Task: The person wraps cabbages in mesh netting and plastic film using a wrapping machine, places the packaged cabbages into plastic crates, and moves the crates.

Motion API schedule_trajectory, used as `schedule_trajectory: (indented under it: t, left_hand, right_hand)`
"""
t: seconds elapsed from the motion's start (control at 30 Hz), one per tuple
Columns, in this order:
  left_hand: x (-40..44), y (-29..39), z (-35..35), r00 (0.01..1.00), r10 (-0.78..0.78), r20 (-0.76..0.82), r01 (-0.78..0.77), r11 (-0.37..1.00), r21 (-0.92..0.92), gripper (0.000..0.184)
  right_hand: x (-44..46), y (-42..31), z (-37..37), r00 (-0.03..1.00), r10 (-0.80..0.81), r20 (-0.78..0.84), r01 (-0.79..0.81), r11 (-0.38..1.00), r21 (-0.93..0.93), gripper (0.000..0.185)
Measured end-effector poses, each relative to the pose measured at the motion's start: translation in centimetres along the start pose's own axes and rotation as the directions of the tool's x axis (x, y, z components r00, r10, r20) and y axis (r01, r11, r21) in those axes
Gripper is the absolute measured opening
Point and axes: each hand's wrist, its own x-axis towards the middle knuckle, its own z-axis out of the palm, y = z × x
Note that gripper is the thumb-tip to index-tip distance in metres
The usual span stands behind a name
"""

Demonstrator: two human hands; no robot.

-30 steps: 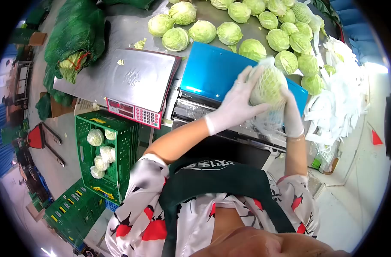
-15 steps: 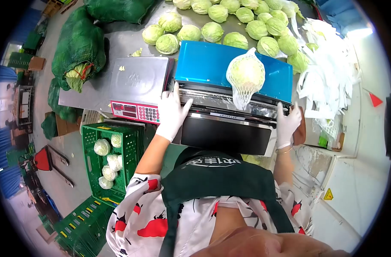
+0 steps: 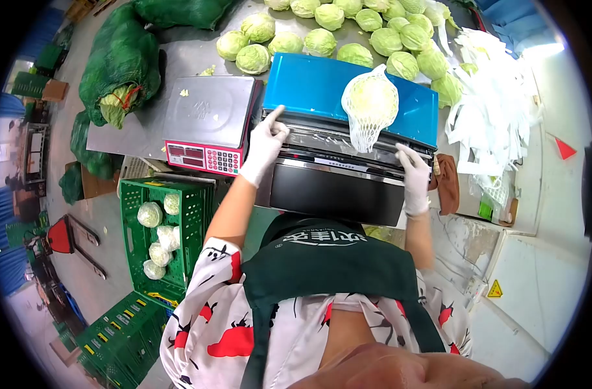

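Note:
A wrapping machine (image 3: 338, 194) with a blue top and a black front stands before me. Across its middle runs a shiny strip of clear plastic film (image 3: 322, 141). My left hand (image 3: 266, 148), in a white glove, is at the strip's left end; its index finger sticks out while thumb and other fingers close at the film's edge. At the right end my gloved right hand (image 3: 412, 176) has its fingers bent together over the film's edge. The exact finger contact is hard to make out. Between the hands, a cabbage in a white mesh net (image 3: 372, 104) rests on the blue top.
A scale (image 3: 208, 117) with a red keypad stands left of the machine. Loose cabbages (image 3: 322, 42) lie behind it. White nets (image 3: 487, 110) are heaped on the right. A green crate (image 3: 130, 246) with several wrapped cabbages and a green mesh sack (image 3: 120, 71) are at left.
My left thumb has drawn in toward the fingers, which were spread before. My right hand has come inward from the machine's right end to the film. The netted cabbage stays on the top.

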Motion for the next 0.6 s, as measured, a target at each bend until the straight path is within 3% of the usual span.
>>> schedule_trajectory:
  t: [0.03,0.1,0.13,0.2,0.23,0.27,0.3,0.33,0.37,0.4,0.43,0.5,0.57,0.6]
  left_hand:
    - [-0.6,0.9,-0.7,0.989,-0.024,0.145,0.08,0.916,-0.394,0.047]
    - [-3.9,6.1,-2.7,0.946,0.006,0.324,0.083,0.961,-0.263,0.027]
    - [-4.9,8.0,-4.0,0.916,0.075,0.393,-0.039,0.994,-0.098,0.025]
    - [-6.4,10.9,-6.2,0.865,0.204,0.459,-0.101,0.966,-0.239,0.026]
    - [-6.5,11.7,-6.9,0.83,0.272,0.487,-0.102,0.932,-0.348,0.027]
    - [-5.7,12.1,-6.9,0.807,0.361,0.467,-0.104,0.865,-0.49,0.036]
    - [-4.5,12.8,-6.7,0.783,0.448,0.432,-0.101,0.777,-0.622,0.046]
    - [-2.9,14.2,-5.5,0.883,0.363,0.297,-0.14,0.809,-0.572,0.074]
    - [0.4,14.7,-4.5,0.86,0.469,0.203,-0.394,0.862,-0.32,0.098]
    - [3.0,15.7,-4.0,0.838,0.508,0.201,-0.519,0.855,0.001,0.113]
    - [6.0,14.1,-2.2,0.811,0.539,0.229,-0.566,0.822,0.068,0.128]
    - [10.6,11.1,1.3,0.748,0.53,0.4,-0.656,0.681,0.325,0.142]
    - [12.8,9.1,4.5,0.698,0.459,0.549,-0.691,0.631,0.352,0.142]
    - [13.2,8.8,5.8,0.749,0.418,0.514,-0.571,0.801,0.179,0.141]
  right_hand:
    - [-0.9,-2.1,-0.9,0.996,0.016,0.092,-0.025,0.995,0.098,0.021]
    - [-3.3,-6.1,-3.3,0.966,-0.063,0.252,0.101,0.985,-0.14,0.013]
    - [-4.4,-8.5,-4.4,0.934,-0.09,0.346,0.175,0.959,-0.222,0.013]
    - [-5.4,-11.1,-7.6,0.882,0.0,0.471,0.103,0.976,-0.193,0.015]
    - [-4.6,-12.1,-9.2,0.805,-0.144,0.575,0.115,0.99,0.087,0.016]
    - [-2.9,-12.3,-9.9,0.755,-0.339,0.561,0.192,0.933,0.305,0.004]
    - [-1.2,-13.2,-9.7,0.819,-0.315,0.479,0.196,0.939,0.283,0.014]
    - [0.5,-14.0,-9.5,0.874,-0.287,0.393,0.194,0.946,0.261,0.03]
    - [2.0,-15.2,-8.4,0.978,-0.061,0.199,0.059,0.998,0.016,0.049]
    - [4.7,-15.3,-5.4,0.937,-0.198,0.288,0.223,0.973,-0.058,0.069]
    - [8.0,-14.6,-2.7,0.867,-0.319,0.383,0.388,0.914,-0.116,0.091]
    - [13.6,-7.9,-0.4,0.674,-0.384,0.631,0.705,0.59,-0.394,0.115]
    - [14.5,-5.5,3.2,0.742,-0.267,0.614,0.468,0.863,-0.19,0.127]
    - [15.3,-5.1,3.6,0.752,-0.259,0.606,0.443,0.88,-0.173,0.127]
